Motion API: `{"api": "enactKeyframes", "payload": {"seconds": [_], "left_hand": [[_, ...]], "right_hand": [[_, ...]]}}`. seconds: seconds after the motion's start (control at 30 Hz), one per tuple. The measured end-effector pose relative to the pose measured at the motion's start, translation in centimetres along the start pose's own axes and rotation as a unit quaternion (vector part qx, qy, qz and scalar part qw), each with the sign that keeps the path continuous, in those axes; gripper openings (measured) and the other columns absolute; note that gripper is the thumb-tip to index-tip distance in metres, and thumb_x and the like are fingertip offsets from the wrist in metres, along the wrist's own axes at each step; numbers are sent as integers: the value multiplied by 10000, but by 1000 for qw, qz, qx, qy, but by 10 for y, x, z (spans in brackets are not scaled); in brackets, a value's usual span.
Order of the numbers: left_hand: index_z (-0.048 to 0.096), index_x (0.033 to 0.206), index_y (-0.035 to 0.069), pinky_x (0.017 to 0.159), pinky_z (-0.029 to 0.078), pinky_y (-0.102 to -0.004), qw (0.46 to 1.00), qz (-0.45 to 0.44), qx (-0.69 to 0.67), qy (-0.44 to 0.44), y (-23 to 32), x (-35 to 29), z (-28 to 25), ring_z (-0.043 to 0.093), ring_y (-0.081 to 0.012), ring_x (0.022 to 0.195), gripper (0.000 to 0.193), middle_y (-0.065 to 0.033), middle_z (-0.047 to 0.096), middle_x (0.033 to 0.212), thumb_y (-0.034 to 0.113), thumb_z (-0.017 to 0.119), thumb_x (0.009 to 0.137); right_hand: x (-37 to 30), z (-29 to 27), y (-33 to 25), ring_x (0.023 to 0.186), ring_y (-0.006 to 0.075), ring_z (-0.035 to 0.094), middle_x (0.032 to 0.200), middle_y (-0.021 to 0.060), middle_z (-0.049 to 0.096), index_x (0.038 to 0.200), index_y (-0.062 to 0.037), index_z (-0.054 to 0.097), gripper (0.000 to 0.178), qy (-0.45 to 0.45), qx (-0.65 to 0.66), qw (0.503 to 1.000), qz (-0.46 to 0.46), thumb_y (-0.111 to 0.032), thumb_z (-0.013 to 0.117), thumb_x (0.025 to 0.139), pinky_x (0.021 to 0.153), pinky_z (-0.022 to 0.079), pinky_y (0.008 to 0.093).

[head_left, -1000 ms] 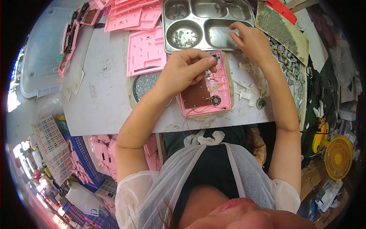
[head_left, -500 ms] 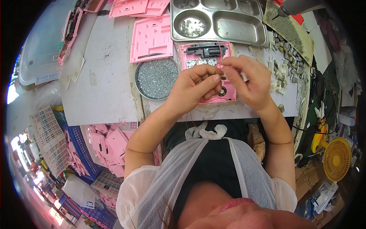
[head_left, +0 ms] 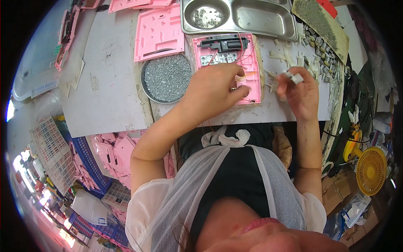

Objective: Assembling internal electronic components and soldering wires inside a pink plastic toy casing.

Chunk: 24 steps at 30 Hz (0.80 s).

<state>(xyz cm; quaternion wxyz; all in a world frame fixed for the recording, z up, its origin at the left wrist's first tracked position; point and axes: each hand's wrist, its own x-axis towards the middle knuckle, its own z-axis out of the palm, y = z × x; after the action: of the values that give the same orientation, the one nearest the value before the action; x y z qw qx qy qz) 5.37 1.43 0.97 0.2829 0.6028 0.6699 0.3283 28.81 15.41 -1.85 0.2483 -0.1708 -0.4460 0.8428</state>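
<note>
A pink plastic casing (head_left: 255, 88) lies open on the table in front of me, with a black module (head_left: 226, 44), a metal plate (head_left: 218, 59) and thin red wires inside. My left hand (head_left: 214, 86) reaches over its lower part, fingers curled and thumb close to a dark round part. What those fingers hold, if anything, is mostly hidden. Right of the casing, my right hand (head_left: 300, 94) is raised above the table, closed on a small white plastic part (head_left: 297, 78) that sticks up from the fingertips.
A round dish of small metal screws (head_left: 166, 77) stands left of the casing, below a pink panel (head_left: 159, 33). Behind is a steel compartment tray (head_left: 262, 19). White parts and small motors (head_left: 323, 54) lie at the right. A yellow fan (head_left: 369, 170) stands lower right.
My right hand has moved right, away from my left hand and the casing, and now shows the white plastic part. My left hand has lowered onto the casing. The view has shifted slightly.
</note>
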Motion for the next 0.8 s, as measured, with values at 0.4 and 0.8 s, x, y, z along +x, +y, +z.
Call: {"api": "enactKeyframes", "payload": {"seconds": [0.4,0.8], "left_hand": [[672,888,50,556,510,-372,987,80,66,121,-15,-25,28,651,-270,659,123,-93,650,786,47,753,795],[652,963,27,648,547,-336,978,116,11,172,-34,-38,39,679,-270,821,220,-120,666,1018,-52,752,784]], "right_hand": [[19,5,-14,1021,229,579,1095,71,684,1030,-55,716,242,26,-560,813,-158,-98,777,800,883,467,344],[51,24,3,948,290,568,997,62,653,984,-67,720,284,-128,-676,683,-245,-114,797,714,821,486,386]]}}
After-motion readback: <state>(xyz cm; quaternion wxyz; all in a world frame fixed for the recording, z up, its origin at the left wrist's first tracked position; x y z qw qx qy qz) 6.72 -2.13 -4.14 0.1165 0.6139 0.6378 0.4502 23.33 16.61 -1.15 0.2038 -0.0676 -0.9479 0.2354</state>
